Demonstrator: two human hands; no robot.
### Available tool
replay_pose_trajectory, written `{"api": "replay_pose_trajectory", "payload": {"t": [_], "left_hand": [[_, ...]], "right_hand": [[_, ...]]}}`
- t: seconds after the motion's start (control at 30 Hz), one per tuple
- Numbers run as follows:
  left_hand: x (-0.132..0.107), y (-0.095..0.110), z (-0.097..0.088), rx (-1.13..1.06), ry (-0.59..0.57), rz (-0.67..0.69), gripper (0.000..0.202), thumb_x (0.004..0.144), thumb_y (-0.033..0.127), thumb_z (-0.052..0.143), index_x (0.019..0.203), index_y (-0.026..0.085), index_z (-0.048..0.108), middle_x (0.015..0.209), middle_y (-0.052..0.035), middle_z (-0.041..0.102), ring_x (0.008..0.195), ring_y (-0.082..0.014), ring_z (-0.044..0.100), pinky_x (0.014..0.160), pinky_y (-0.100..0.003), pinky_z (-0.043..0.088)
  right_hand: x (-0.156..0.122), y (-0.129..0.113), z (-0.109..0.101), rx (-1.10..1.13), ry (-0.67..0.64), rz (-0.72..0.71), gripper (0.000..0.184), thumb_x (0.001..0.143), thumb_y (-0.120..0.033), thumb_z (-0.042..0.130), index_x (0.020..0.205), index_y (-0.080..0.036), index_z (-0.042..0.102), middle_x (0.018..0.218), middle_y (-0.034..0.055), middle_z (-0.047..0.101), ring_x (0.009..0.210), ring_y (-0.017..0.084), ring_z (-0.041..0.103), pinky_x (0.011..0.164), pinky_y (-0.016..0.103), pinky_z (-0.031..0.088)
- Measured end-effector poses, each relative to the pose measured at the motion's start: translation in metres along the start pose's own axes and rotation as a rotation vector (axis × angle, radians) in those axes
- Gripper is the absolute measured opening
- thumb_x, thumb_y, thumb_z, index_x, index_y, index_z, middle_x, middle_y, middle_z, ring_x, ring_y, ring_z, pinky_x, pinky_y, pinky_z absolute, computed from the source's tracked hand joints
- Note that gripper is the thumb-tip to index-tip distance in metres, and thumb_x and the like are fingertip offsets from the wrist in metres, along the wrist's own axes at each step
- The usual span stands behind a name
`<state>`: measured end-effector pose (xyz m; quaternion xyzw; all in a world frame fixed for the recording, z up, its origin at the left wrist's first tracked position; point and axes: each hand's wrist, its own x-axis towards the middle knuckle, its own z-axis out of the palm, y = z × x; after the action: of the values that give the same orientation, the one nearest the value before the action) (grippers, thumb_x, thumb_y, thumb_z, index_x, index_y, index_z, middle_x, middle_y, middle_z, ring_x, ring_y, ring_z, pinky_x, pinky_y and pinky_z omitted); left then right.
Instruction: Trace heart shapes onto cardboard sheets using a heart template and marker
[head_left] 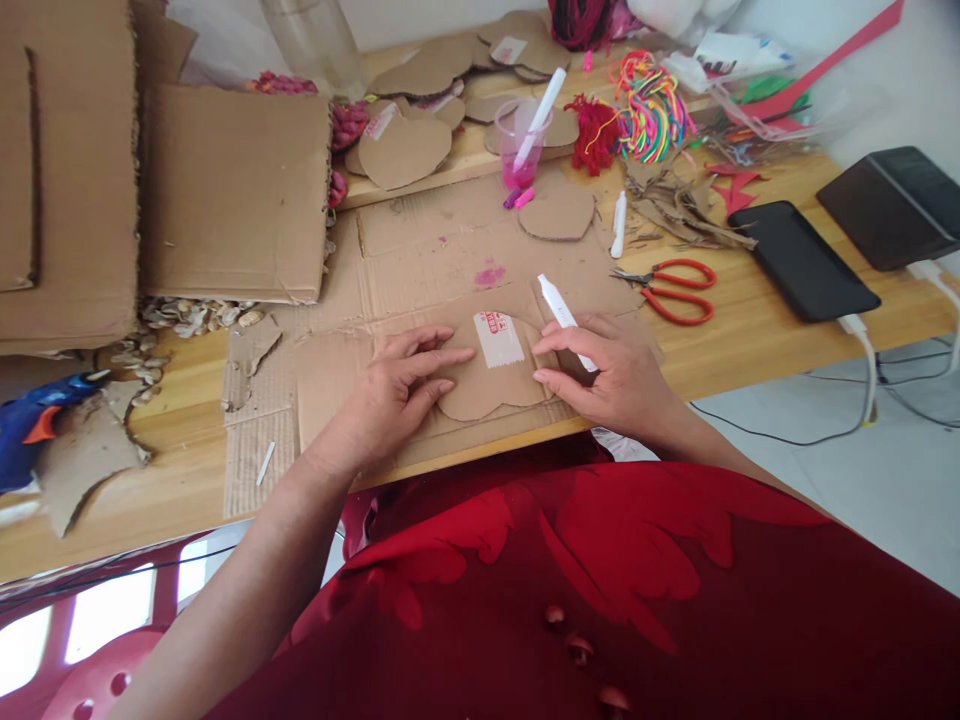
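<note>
A cardboard cutout (480, 385) with a wavy edge lies flat near the table's front edge, with a strip of clear tape with red print (501, 340) across its upper part. My left hand (405, 375) rests at its left side, fingers apart, the fingertips touching the cardboard. On the right side, my right hand (607, 365) holds a white marker pen (555, 298) slanted among its fingers. The thumb and index fingertips of that hand touch the cutout's right edge. Beneath the cutout is a larger cardboard sheet (412, 265) with pink stains.
Orange-handled scissors (679, 292), a white pen (619, 225) and a black phone (804, 260) on a cable lie to the right. Behind stand a plastic cup of pink liquid (519, 150) and more cutouts (405, 150). Cardboard boxes (232, 190) and a hot glue gun (37, 425) are left.
</note>
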<state>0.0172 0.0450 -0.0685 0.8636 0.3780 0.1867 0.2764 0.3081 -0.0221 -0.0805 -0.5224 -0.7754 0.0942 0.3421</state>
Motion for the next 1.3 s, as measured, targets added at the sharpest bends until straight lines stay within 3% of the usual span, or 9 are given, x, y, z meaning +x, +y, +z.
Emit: {"api": "replay_pose_trajectory", "payload": {"t": [0.27,0.43,0.63,1.13,1.3], "left_hand": [[-0.003,0.008,0.006,0.2,0.106,0.158,0.029,0.103,0.022,0.057,0.127,0.025,0.073,0.147,-0.0114,0.059,0.134,-0.0288,0.057,0.112,-0.056,0.053],[0.002,0.018,0.013,0.251,0.054,0.357,0.036,0.102,0.005,0.048,0.135,0.014,0.059,0.145,-0.017,0.061,0.14,-0.0265,0.055,0.116,-0.052,0.053],[0.005,0.023,0.015,0.323,0.03,0.294,0.038,0.102,0.015,0.059,0.139,0.021,0.061,0.141,-0.0122,0.063,0.135,-0.0289,0.054,0.111,-0.053,0.056],[0.005,0.021,0.014,0.296,0.017,0.277,0.039,0.1,0.018,0.063,0.139,0.021,0.064,0.141,-0.0127,0.06,0.135,-0.0277,0.051,0.114,-0.051,0.052],[0.006,0.025,0.011,0.462,-0.091,0.286,0.054,0.101,0.012,0.056,0.149,0.035,0.057,0.138,-0.0124,0.059,0.131,-0.0321,0.051,0.104,-0.057,0.057]], "right_hand": [[0.0,0.002,0.0,0.025,-0.033,0.024,0.015,0.093,-0.032,0.072,0.105,-0.023,0.071,0.111,0.0071,0.075,0.101,0.025,0.069,0.091,0.041,0.05],[-0.001,0.003,-0.001,0.028,-0.042,0.044,0.014,0.093,-0.032,0.073,0.105,-0.024,0.072,0.108,0.0064,0.074,0.099,0.024,0.065,0.089,0.039,0.048],[-0.002,0.006,0.0,0.046,-0.045,0.038,0.015,0.095,-0.036,0.071,0.105,-0.026,0.071,0.104,0.004,0.074,0.095,0.022,0.063,0.087,0.037,0.046],[-0.002,0.007,0.001,0.048,-0.046,0.044,0.017,0.096,-0.038,0.07,0.107,-0.026,0.073,0.109,0.0064,0.075,0.104,0.026,0.066,0.092,0.041,0.049],[0.0,0.006,0.0,0.054,-0.049,0.038,0.017,0.094,-0.037,0.072,0.106,-0.024,0.073,0.108,0.0074,0.076,0.102,0.026,0.068,0.091,0.041,0.049]]}}
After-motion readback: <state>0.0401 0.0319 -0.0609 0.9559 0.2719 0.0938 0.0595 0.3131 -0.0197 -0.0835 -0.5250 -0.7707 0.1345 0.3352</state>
